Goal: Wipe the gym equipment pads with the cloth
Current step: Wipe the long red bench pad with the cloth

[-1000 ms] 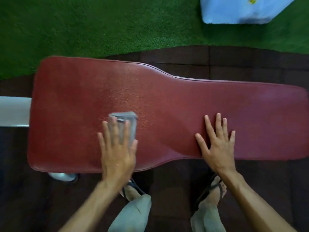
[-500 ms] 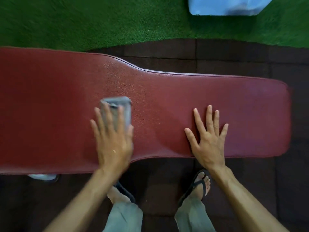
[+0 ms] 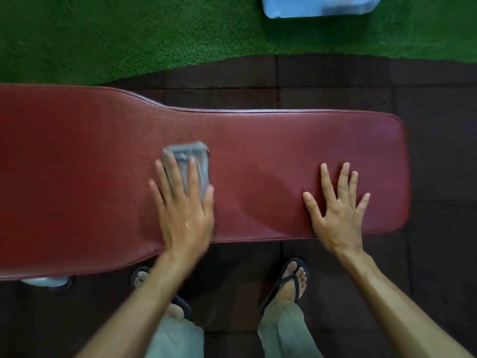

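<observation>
Two flat open hands: left hand [image 3: 184, 218] presses the soft, limp grey folded cloth [image 3: 189, 161] mid-pad on the dark red vinyl bench pad [image 3: 284, 156]; right hand [image 3: 339, 215] braces near its right end, holding nothing.

Red bench pad [image 3: 271, 140] with folded grey cloth [image 3: 189, 157] and two flat hands on top.

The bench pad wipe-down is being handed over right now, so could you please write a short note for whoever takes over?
Left hand: flat, pressing the folded grey cloth onto the red bench pad, about mid-length, where the wide part narrows.
Right hand: empty, fingers spread, palm braced on the narrow part by the near edge.
Done: cannot tell from the surface which parts are wiped.
Left: probably the narrow end beyond the right hand, then any other pads.
</observation>
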Tool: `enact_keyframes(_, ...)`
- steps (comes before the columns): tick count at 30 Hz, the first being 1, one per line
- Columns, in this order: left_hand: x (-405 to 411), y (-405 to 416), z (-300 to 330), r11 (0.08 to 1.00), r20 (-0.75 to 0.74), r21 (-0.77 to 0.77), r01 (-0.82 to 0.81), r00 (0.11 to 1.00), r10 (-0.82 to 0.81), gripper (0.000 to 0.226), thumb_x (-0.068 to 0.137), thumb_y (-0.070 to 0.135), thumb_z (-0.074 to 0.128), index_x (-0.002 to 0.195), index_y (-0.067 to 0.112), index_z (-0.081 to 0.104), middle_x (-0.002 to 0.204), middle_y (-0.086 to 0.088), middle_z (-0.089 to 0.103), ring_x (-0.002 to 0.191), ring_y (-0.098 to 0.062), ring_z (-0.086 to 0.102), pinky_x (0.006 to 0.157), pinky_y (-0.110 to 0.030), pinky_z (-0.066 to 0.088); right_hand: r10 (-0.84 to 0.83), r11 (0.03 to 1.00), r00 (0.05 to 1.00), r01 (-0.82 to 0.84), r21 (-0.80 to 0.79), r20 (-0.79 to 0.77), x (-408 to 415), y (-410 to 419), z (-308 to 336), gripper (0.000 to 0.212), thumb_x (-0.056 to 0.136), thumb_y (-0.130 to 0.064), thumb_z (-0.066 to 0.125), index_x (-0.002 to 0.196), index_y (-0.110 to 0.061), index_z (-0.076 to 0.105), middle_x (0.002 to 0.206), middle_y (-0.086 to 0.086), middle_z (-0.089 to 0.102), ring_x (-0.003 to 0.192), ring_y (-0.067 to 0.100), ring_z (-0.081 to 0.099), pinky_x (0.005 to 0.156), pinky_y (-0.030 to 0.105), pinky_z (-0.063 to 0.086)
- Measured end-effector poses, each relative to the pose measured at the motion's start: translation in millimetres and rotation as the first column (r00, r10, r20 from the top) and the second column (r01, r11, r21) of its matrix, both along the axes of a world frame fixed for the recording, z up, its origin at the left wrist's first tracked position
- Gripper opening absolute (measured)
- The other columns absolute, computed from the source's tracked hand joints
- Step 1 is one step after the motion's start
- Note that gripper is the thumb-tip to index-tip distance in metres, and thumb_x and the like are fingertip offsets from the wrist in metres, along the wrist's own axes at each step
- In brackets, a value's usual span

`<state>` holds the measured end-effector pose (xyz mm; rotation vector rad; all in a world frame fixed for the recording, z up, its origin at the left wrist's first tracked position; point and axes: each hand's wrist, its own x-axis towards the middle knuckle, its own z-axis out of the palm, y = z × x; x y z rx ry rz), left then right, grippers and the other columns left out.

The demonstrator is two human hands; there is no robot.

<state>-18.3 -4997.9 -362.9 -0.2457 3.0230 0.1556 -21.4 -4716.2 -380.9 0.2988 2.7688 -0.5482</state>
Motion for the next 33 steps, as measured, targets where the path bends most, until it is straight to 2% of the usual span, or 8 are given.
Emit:
enact_keyframes(3, 51, 72, -10, 0.994, 0.025, 0.057, 0.096, 0.995, -0.097, 0.068, 0.105, 0.047, 0.029, 0.161, 0.015, 0.008, 0.167, -0.022, -0.003, 0.154, -0.041, -0.001, 0.125, -0.057, 0.01, 0.004, 1.0, 1.0, -0.004, -0.011, -0.017, 1, 0, -4, 0.07, 0.097, -0.067, 0.026, 0.156, -0.043, -0.001, 0.167, -0.001, -0.016, 0.153, 0.023, -0.016, 0.119, 0.066, -0.003)
enact_keyframes(6, 11, 125, -19, 0.988, -0.029, 0.124, 0.088, 0.996, -0.085, 0.066, 0.105, 0.047, 0.03, 0.16, 0.016, 0.013, 0.167, -0.022, 0.003, 0.154, -0.04, 0.003, 0.126, -0.054, 0.006, 0.044, 0.999, 0.998, -0.044, 0.0, -0.033, 0, 8, -8, 0.071, 0.094, -0.069, 0.024, 0.156, -0.044, 0.0, 0.167, -0.002, -0.014, 0.154, 0.023, -0.014, 0.119, 0.065, -0.001)
enact_keyframes(12, -81, 79, -18, 0.998, 0.009, -0.03, 0.05, 0.999, -0.05, 0.066, 0.104, 0.053, 0.013, 0.161, 0.022, 0.005, 0.168, -0.017, 0.0, 0.155, -0.038, -0.001, 0.124, -0.056, 0.0, 0.166, 0.986, 0.984, -0.167, -0.01, -0.056, -7, 33, -10, 0.071, 0.093, -0.07, 0.028, 0.155, -0.047, 0.002, 0.166, -0.006, -0.017, 0.153, 0.021, -0.017, 0.119, 0.066, -0.004)
enact_keyframes(16, -18, 61, -12, 0.999, 0.034, -0.041, -0.033, 0.999, 0.034, 0.066, 0.105, 0.052, 0.016, 0.161, 0.019, 0.004, 0.167, -0.02, -0.003, 0.155, -0.039, -0.004, 0.124, -0.058, 0.002, 0.185, 0.982, 0.98, -0.187, -0.017, -0.078, -7, 34, -12, 0.071, 0.095, -0.068, 0.031, 0.156, -0.044, 0.004, 0.167, -0.004, -0.016, 0.153, 0.022, -0.017, 0.118, 0.067, -0.004)
enact_keyframes(21, 42, 139, -21, 0.997, 0.059, 0.076, 0.001, 0.998, -0.005, 0.068, 0.105, 0.046, 0.03, 0.16, 0.012, 0.011, 0.166, -0.024, -0.001, 0.154, -0.043, -0.001, 0.125, -0.057, 0.011, 0.185, 0.981, 0.978, -0.19, -0.045, -0.099, -6, 39, -13, 0.068, 0.097, -0.062, 0.031, 0.157, -0.041, 0.008, 0.167, -0.004, -0.012, 0.154, 0.02, -0.015, 0.118, 0.06, -0.008)
enact_keyframes(24, 15, 170, -20, 0.985, 0.034, 0.164, -0.061, 0.998, 0.056, 0.067, 0.106, 0.045, 0.03, 0.16, 0.012, 0.01, 0.166, -0.024, -0.003, 0.154, -0.042, -0.004, 0.125, -0.056, 0.005, 0.045, 0.958, 0.992, -0.078, -0.278, -0.122, -8, 48, -11, 0.059, 0.102, -0.049, 0.03, 0.157, -0.034, 0.017, 0.168, -0.008, 0.0, 0.154, 0.009, -0.007, 0.124, 0.054, -0.005)
enact_keyframes(29, -17, 168, -4, 0.913, 0.008, 0.396, 0.099, 0.994, -0.112, 0.066, 0.105, 0.043, 0.019, 0.161, 0.017, -0.002, 0.167, -0.01, -0.018, 0.154, -0.029, -0.02, 0.125, -0.048, -0.012, -0.269, 0.806, 0.958, 0.166, -0.569, -0.101, -15, 49, 7, 0.05, 0.106, -0.031, 0.035, 0.156, -0.028, 0.028, 0.164, -0.009, 0.022, 0.151, -0.001, 0.013, 0.127, 0.045, 0.007)
enact_keyframes(33, -37, 103, -10, 0.974, -0.053, 0.221, 0.052, 0.998, -0.041, 0.063, 0.105, 0.041, 0.025, 0.161, 0.016, 0.01, 0.169, -0.012, -0.002, 0.156, -0.03, -0.006, 0.126, -0.053, -0.001, -0.316, 0.808, 0.932, 0.166, -0.566, -0.178, -22, 20, 19, 0.05, 0.106, -0.028, 0.037, 0.156, -0.024, 0.029, 0.165, -0.002, 0.021, 0.153, 0.006, 0.014, 0.125, 0.043, 0.017)
